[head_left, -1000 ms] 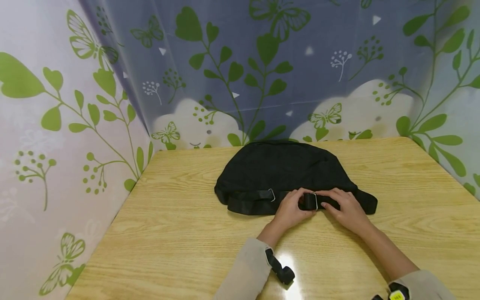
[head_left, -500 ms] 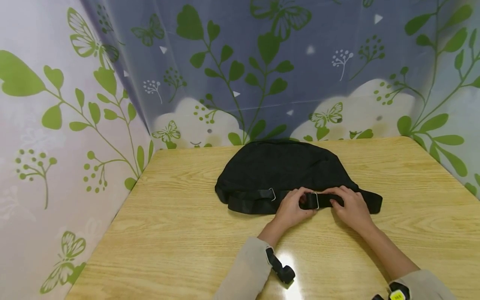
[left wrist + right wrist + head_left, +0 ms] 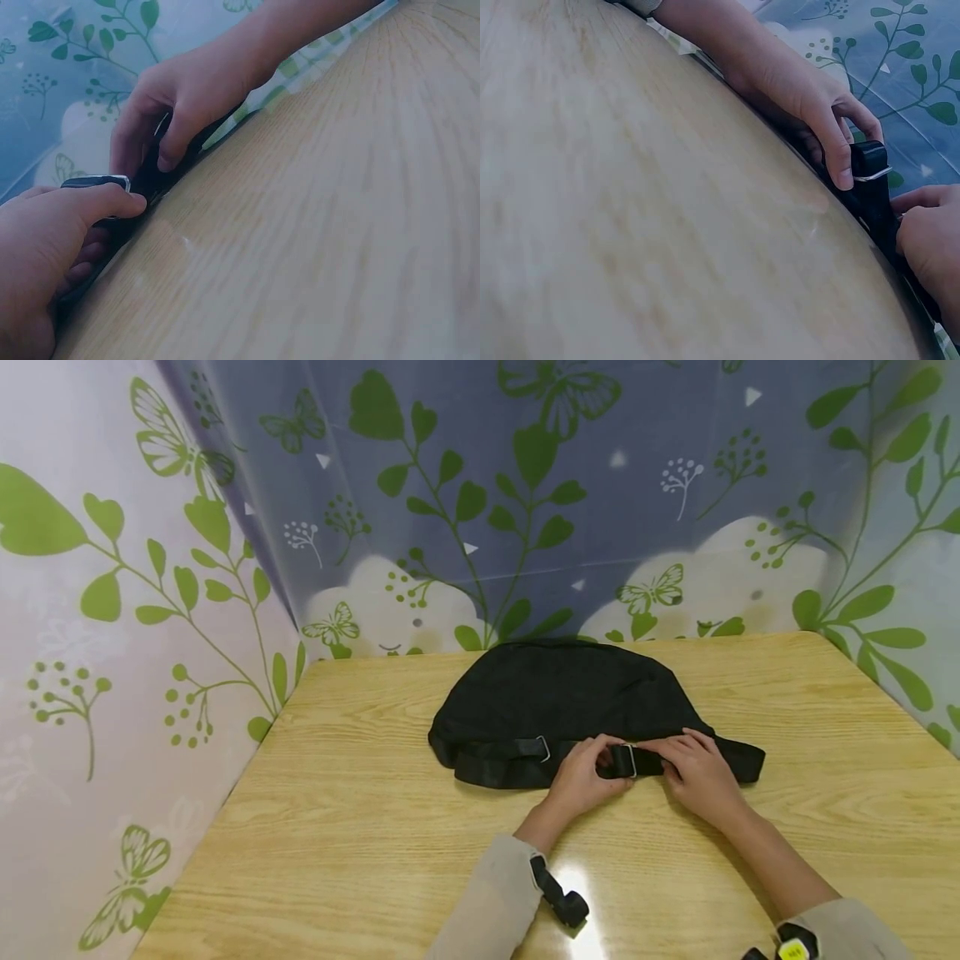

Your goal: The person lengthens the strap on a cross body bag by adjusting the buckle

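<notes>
One black bag (image 3: 570,693) is lying on the wooden table (image 3: 337,827), one strap (image 3: 498,774) with two metal buckles (image 3: 547,752) (image 3: 632,762) running along its near side. Left hand (image 3: 581,783) is pinching the strap at one buckle, right hand (image 3: 701,781) pinching it just beside.

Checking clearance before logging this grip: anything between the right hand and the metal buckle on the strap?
Nothing visible. The right hand grips the black strap just right of the metal buckle; the left hand holds the strap at the buckle's left side. The black half-moon bag lies behind, not between them.
</notes>
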`<act>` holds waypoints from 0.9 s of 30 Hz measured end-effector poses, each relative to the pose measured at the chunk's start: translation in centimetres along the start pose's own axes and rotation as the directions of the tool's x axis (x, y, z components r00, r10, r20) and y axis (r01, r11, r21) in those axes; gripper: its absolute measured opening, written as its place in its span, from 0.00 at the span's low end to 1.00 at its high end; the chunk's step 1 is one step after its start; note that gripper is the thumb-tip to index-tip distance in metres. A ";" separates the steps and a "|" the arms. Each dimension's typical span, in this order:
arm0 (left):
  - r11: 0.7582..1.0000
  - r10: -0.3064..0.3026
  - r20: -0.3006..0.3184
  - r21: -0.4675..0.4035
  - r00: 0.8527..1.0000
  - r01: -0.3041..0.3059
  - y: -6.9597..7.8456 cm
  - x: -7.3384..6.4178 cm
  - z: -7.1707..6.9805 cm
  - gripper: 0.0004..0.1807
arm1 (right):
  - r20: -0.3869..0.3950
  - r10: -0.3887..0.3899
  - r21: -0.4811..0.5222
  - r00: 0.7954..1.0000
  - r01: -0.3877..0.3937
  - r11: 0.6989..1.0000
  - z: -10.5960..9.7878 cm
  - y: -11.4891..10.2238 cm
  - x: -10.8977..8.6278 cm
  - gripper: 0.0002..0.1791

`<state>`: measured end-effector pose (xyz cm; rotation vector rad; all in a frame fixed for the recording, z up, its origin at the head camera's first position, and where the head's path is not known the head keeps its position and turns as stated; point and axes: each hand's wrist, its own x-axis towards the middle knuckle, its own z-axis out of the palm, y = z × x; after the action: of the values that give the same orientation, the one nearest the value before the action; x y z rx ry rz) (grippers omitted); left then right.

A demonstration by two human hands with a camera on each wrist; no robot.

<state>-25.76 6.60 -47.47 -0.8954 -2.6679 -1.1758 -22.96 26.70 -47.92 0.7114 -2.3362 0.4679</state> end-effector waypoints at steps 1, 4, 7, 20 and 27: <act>1.000 0.001 0.000 0.000 1.000 -0.001 0.0 0.0 0.0 0.24 | -0.005 -0.024 -0.003 1.000 0.024 1.000 0.0 0.0 0.0 0.22; 1.000 0.000 0.001 0.002 1.000 0.000 -0.1 0.1 0.0 0.25 | 0.003 -0.034 0.021 0.999 0.034 0.999 0.0 -0.1 0.1 0.24; 1.000 -0.002 0.006 0.007 1.000 0.002 -0.1 0.1 0.0 0.25 | 0.023 0.008 0.103 1.000 -0.010 0.995 0.2 -0.3 0.1 0.25; 1.000 0.004 0.001 0.011 1.000 -0.004 -0.3 0.1 0.2 0.25 | -0.024 0.195 0.297 0.981 -0.179 0.938 0.6 -0.9 0.3 0.15; 1.000 0.014 -0.005 0.019 1.000 -0.014 -0.2 0.1 0.3 0.24 | 0.021 0.292 0.296 0.956 -0.285 0.912 0.1 -1.4 0.4 0.14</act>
<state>-25.91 6.73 -47.80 -0.9047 -2.6596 -1.1465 -22.46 25.41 -47.57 0.4869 -2.3838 0.9699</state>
